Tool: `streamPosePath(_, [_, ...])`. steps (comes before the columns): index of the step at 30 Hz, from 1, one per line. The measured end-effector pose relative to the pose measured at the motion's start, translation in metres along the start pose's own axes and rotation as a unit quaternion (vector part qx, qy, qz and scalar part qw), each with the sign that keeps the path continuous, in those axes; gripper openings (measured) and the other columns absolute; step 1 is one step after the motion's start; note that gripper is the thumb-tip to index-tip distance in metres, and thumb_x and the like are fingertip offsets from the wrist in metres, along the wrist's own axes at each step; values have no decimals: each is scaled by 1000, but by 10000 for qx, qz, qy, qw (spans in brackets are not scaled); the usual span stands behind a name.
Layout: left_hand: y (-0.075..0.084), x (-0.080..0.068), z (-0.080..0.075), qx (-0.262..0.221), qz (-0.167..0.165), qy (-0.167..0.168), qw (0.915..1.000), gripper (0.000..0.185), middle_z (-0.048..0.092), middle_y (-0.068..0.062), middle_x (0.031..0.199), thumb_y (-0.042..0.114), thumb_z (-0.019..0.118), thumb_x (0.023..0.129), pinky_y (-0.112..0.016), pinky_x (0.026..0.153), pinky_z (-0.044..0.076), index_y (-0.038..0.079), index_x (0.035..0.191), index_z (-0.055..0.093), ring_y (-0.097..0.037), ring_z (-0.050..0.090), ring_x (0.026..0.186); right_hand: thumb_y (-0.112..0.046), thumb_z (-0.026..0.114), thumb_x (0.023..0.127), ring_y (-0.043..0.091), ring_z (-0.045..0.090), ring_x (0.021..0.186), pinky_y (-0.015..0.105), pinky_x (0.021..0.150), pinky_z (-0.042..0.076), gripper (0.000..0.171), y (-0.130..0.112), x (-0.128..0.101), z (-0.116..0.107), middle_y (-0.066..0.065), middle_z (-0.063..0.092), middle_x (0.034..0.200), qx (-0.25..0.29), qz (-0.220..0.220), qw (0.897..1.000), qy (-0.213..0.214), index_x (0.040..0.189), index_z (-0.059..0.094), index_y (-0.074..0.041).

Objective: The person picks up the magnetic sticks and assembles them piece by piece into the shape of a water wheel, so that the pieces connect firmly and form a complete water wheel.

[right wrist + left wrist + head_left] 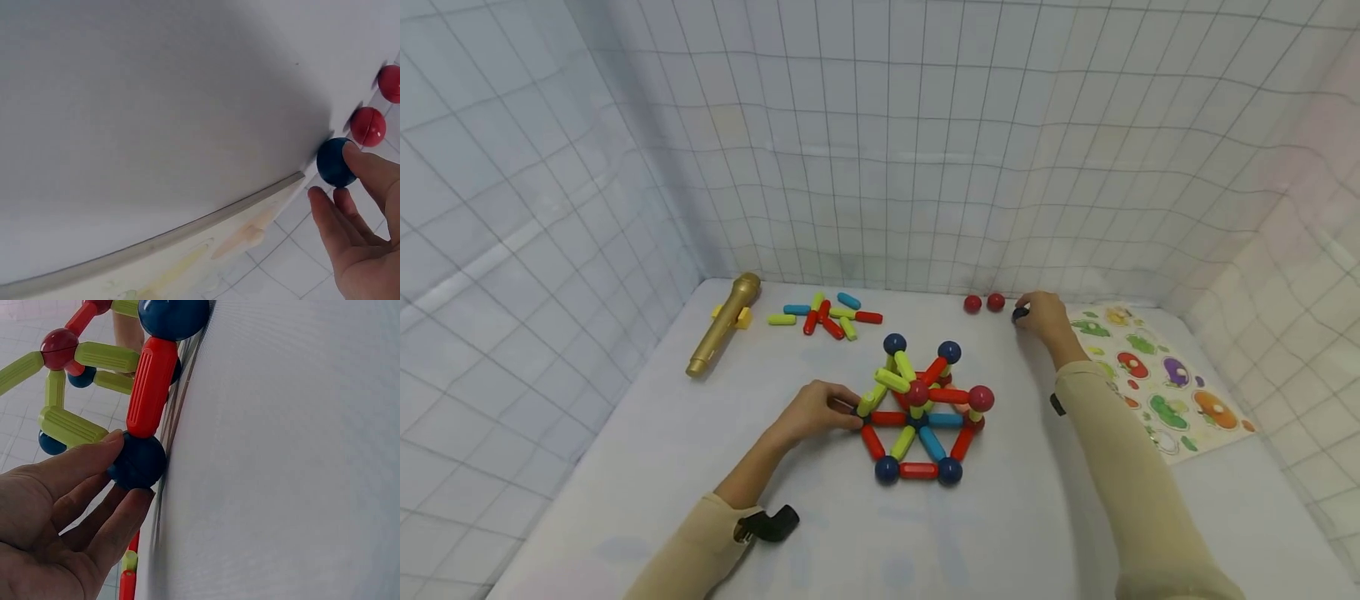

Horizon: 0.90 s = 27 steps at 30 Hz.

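Note:
A magnetic stick-and-ball structure [917, 471] stands in the middle of the table, made of red, green and blue rods and dark blue and red balls. At its left corner my left hand [820, 408] pinches a dark blue ball [139, 461] between thumb and fingers; a red rod [152, 387] and a green rod join that ball. Far off to the right, my right hand [1043, 315] holds a loose dark blue ball [335, 162] with thumb and fingertips. Two red balls [973, 304] lie just left of it, near the back wall.
Several loose rods [832, 327] are scattered at the back left. Beside them a gold toy microphone [722, 329] rests on a yellow piece. A vegetable picture board [1157, 392] lies at the right, by the right forearm. Gridded white walls [880, 150] enclose the table.

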<state>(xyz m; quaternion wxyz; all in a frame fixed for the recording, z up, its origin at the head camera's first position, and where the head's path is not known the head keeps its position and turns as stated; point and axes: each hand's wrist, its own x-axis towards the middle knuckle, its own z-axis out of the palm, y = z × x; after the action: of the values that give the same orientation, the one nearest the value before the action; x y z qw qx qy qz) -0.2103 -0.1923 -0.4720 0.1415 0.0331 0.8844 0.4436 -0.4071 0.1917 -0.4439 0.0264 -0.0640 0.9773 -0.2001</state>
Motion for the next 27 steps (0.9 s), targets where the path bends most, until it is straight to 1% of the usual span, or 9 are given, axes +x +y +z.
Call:
streamPosePath(6, [2, 1, -3, 36, 96, -71, 9999, 33, 72, -3, 106, 17, 80, 80, -32, 84, 56, 10, 112, 72, -15, 65, 95, -11, 66, 88, 44, 51, 121, 53, 98, 46, 34, -9, -9, -8, 30, 57, 130, 630, -182, 9970, 401, 119, 65, 4])
streamPosePath(9, [4, 3, -4, 6, 246, -160, 9996, 36, 70, -4, 111, 17, 78, 81, -34, 87, 55, 11, 116, 70, -17, 65, 100, -10, 67, 89, 40, 60, 112, 49, 89, 54, 32, -39, -26, -28, 28, 62, 125, 868, -532, 9919, 758, 118, 66, 4])
streamPosePath(12, [7, 3, -5, -31, 326, -252, 9991, 37, 70, -6, 114, 16, 77, 83, -35, 88, 55, 10, 118, 69, -18, 64, 101, -9, 69, 88, 35, 69, 99, 45, 80, 58, 30, -84, -54, -51, 24, 68, 116, 928, -1230, 9838, 914, 115, 68, 2])
streamPosePath(15, [9, 2, -6, -74, 302, -284, 9991, 34, 70, -6, 113, 17, 77, 83, -34, 87, 55, 10, 116, 70, -18, 64, 100, -8, 72, 86, 28, 71, 93, 39, 79, 59, 28, -133, -89, -64, 18, 70, 111, 864, -2511, 9613, 733, 113, 71, -1])
streamPosePath(18, [7, 1, -7, -105, 349, -275, 9990, 31, 70, -6, 111, 18, 77, 83, -34, 87, 55, 10, 112, 71, -18, 65, 100, -8, 74, 85, 21, 70, 94, 33, 81, 59, 27, -175, -119, -63, 10, 72, 109, 781, -3812, 9209, 239, 111, 72, -5])
streamPosePath(19, [5, 1, -8, -121, 372, -266, 9989, 30, 70, -6, 110, 18, 77, 83, -34, 87, 55, 10, 111, 70, -18, 65, 100, -8, 74, 85, 20, 70, 95, 31, 82, 59, 26, -186, -127, -60, 9, 72, 109, 720, -4150, 9069, 60, 111, 72, -5])
streamPosePath(21, [3, 1, -7, -137, 381, -234, 9989, 29, 70, -6, 109, 19, 77, 83, -34, 87, 55, 9, 109, 70, -18, 65, 99, -10, 73, 86, 18, 70, 98, 28, 83, 58, 26, -205, -139, -53, 8, 72, 112, 587, -4521, 8895, -321, 112, 73, -6])
streamPosePath(24, [0, 2, -6, -139, 345, -217, 9991, 29, 70, -6, 109, 20, 77, 83, -35, 89, 55, 10, 109, 69, -19, 65, 100, -12, 72, 87, 18, 68, 103, 27, 88, 56, 25, -222, -147, -41, 7, 71, 115, 234, -4759, 8767, -661, 112, 73, -8])
streamPosePath(27, [0, 2, -3, -100, 329, -261, 9991, 32, 70, -5, 111, 23, 77, 84, -36, 91, 55, 11, 112, 69, -20, 65, 102, -12, 72, 88, 18, 67, 106, 27, 90, 55, 24, -230, -149, -32, 5, 71, 115, -134, -4695, 8784, -884, 112, 73, -9])
